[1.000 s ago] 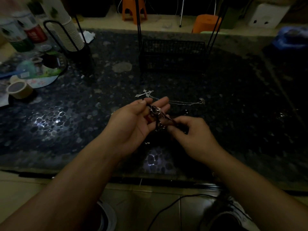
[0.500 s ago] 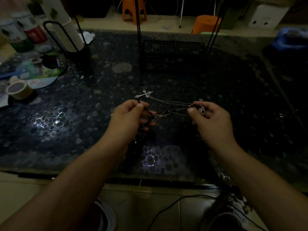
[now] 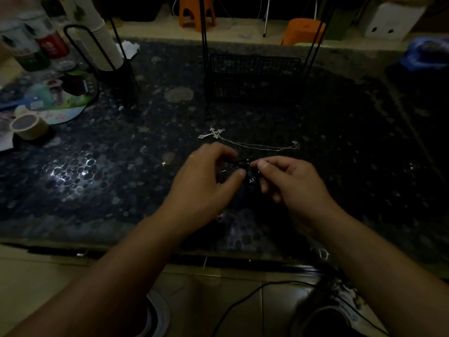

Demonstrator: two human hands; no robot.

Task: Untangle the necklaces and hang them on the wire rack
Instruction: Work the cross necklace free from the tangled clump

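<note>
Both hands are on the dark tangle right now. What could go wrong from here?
The left hand and right hand pinch the dark necklace close together in dim light; pulling hard could tighten its knot. The cross necklace lies loose just beyond the fingers and could get snagged or re-tangled.

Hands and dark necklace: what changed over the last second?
The left hand and right hand pulled apart, stretching the dark necklace between them, then closed back together; both pinch it now. The silver cross necklace on the table and the wire rack did not move.
</note>
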